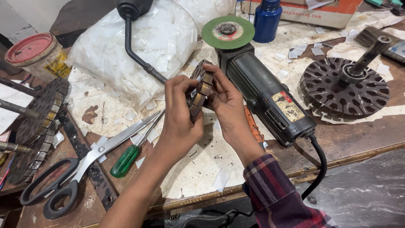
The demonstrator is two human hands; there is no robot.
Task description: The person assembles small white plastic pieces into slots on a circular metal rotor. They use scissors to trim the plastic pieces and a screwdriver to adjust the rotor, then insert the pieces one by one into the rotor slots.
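Above the workbench (363, 143) we hold one slotted motor core (201, 90) edge-on between our two hands, its long axis running from upper right down to lower left. Our left hand (179, 112) pinches its near rim; our right hand (228, 101) grips the far side, fingers closed on it. Just behind lies one angle grinder (263, 90), its green disc facing up. To the left lie one pair of scissors (90, 158) and one green-handled screwdriver (126, 160). Three more cores seem to sit around, two partly cut off.

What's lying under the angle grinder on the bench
The angle grinder rests on white paper scraps and the wooden bench. An orange handle pokes out beneath it; the rest of that tool is hidden.
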